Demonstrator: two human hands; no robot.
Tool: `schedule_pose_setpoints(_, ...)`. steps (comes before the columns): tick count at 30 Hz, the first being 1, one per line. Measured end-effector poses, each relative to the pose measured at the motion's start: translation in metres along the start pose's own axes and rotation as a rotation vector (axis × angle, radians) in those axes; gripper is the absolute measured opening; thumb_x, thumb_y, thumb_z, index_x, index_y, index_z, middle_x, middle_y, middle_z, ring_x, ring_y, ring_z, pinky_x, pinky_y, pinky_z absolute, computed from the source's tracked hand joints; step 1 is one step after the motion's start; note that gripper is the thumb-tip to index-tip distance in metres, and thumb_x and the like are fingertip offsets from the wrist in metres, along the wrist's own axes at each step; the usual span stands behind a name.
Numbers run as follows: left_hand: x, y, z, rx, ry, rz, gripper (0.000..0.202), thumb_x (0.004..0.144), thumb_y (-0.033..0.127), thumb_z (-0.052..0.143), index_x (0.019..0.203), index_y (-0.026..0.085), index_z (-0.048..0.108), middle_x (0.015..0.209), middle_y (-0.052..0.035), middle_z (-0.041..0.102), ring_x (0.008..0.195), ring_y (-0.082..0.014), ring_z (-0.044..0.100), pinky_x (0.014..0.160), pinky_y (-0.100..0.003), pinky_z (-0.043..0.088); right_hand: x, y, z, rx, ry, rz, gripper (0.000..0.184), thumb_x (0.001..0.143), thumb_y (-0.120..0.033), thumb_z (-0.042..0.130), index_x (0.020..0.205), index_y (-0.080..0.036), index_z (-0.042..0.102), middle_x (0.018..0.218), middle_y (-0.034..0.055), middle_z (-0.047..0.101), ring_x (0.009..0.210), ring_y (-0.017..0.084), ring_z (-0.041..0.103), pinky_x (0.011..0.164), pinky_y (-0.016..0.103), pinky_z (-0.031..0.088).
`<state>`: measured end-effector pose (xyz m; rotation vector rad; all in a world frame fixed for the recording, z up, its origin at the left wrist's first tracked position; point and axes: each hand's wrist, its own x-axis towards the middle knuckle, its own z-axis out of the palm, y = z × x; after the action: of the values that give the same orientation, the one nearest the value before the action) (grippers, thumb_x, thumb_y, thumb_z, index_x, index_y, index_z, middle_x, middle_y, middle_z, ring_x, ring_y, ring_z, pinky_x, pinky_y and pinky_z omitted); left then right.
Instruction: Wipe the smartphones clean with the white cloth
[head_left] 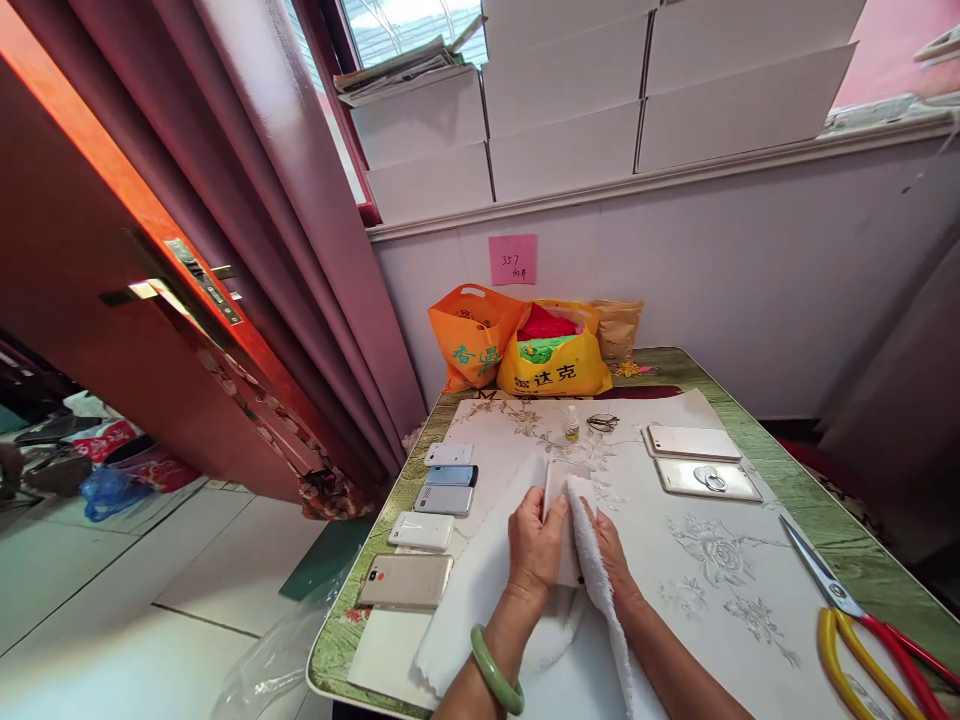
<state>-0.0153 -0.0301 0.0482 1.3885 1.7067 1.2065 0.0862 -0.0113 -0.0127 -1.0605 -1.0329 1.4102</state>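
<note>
My left hand point(534, 545), with a green bangle on the wrist, grips the left edge of a white phone point(561, 492) held over the table. My right hand point(615, 555) presses a white towel point(480, 590) against the phone's right side; the towel hangs over that hand and hides most of its fingers. The towel spreads left and down across the white embroidered cloth point(712, 560) that covers the table.
Several phones point(442, 500) lie in a row along the left edge, two more point(697, 460) at the right. Scissors point(862, 620) with red and yellow handles sit at the right edge. A small bottle point(571, 424), orange and yellow bags point(525, 350) stand at the back. An open door is at left.
</note>
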Motion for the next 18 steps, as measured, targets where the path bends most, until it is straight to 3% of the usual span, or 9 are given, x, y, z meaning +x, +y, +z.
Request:
schedule_pose_setpoints(5,0.015,0.000,-0.005,-0.070,0.181,-0.035,0.029,0.085,0.047,0.048,0.075,0.021,0.050,0.071,0.0008,0.056,0.068,-0.0150,0.049,0.066,-0.026,0.039,-0.006,0.002,0.004,-0.171,-0.091,-0.108,0.057,0.084,-0.069,0.052,0.087,-0.016,0.069,0.072,0.0032,0.065,0.069,0.020,0.056,0.067,0.029,0.046)
schedule_pose_setpoints(8,0.021,0.001,-0.008,-0.045,0.190,-0.063,0.027,0.085,0.047,0.046,0.076,0.021,0.050,0.074,-0.0010,0.060,0.068,-0.0159,0.051,0.066,-0.027,0.039,-0.010,-0.002,0.005,-0.190,-0.128,-0.134,0.057,0.084,-0.069,0.051,0.087,-0.015,0.070,0.072,0.0027,0.064,0.069,0.019,0.054,0.068,0.029,0.045)
schedule_pose_setpoints(12,0.014,0.002,-0.009,0.101,0.057,-0.039,0.025,0.087,0.045,0.044,0.077,0.023,0.048,0.072,-0.0016,0.060,0.068,-0.0177,0.051,0.068,-0.028,0.037,-0.009,-0.013,0.003,-0.084,-0.140,-0.043,0.057,0.082,-0.070,0.053,0.082,-0.014,0.066,0.070,0.0024,0.063,0.067,0.018,0.053,0.064,0.028,0.044)
schedule_pose_setpoints(18,-0.012,-0.002,-0.007,0.184,-0.240,0.013,0.024,0.089,0.043,0.046,0.075,0.023,0.047,0.066,0.0016,0.055,0.063,-0.0160,0.049,0.063,-0.027,0.034,0.004,-0.024,-0.010,0.225,0.042,0.195,0.058,0.070,-0.074,0.063,0.082,-0.018,0.065,0.061,0.0025,0.064,0.059,0.021,0.060,0.054,0.029,0.045)
